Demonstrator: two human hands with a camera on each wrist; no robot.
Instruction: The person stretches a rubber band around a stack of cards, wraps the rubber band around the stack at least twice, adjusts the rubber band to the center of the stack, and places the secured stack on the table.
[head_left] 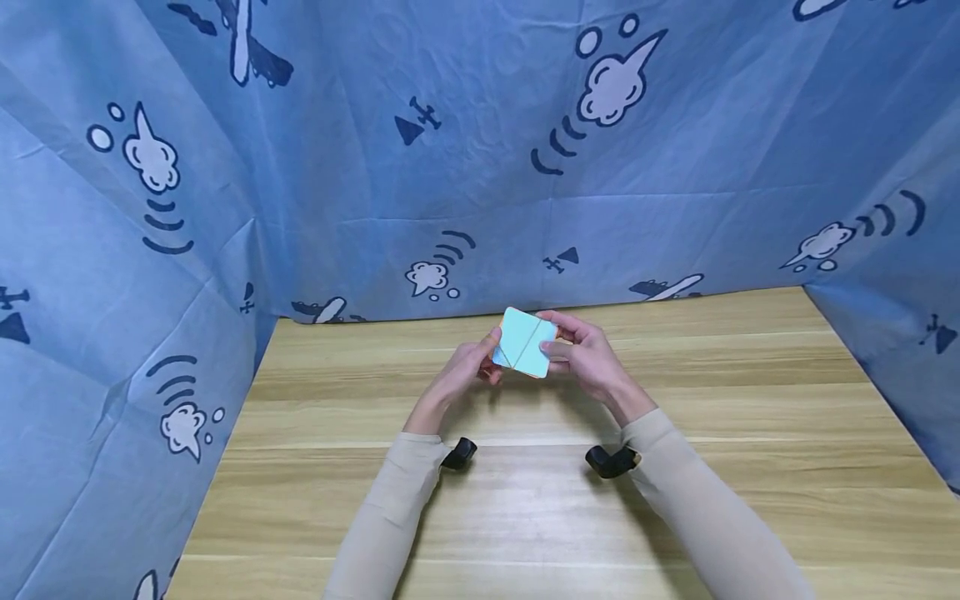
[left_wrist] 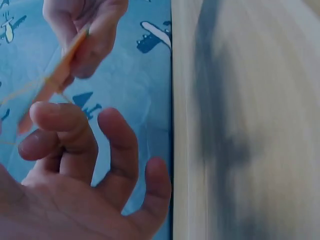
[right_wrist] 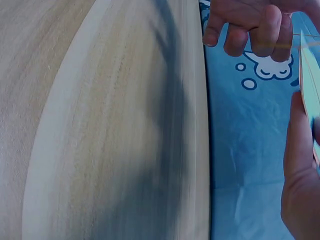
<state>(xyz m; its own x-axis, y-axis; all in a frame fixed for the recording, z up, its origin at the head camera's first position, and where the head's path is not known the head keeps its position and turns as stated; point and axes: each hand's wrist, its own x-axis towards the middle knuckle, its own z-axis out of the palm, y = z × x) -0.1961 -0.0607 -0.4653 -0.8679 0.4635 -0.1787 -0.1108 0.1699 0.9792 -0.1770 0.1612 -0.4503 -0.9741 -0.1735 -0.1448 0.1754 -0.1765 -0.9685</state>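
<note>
A thin, squarish stack of cards (head_left: 525, 343), light blue on its face and orange at the back, is held above the table. A thin yellowish rubber band (head_left: 528, 343) crosses its face diagonally and bends near the lower edge. My right hand (head_left: 588, 354) grips the stack's right side, thumb on the face and fingers behind. At the left edge, my left hand (head_left: 468, 367) holds the band with thumb and bent fingers. Strands of the band run from the stack (left_wrist: 57, 82) toward the left hand (left_wrist: 95, 165) in the left wrist view. The left thumb is mostly hidden there.
Below the hands lies a wood-grain table (head_left: 525, 517), with the arms' shadows on it. A blue printed cloth (head_left: 480, 167) hangs behind the table and along both sides. Black wrist mounts (head_left: 611, 461) stick out from the sleeves.
</note>
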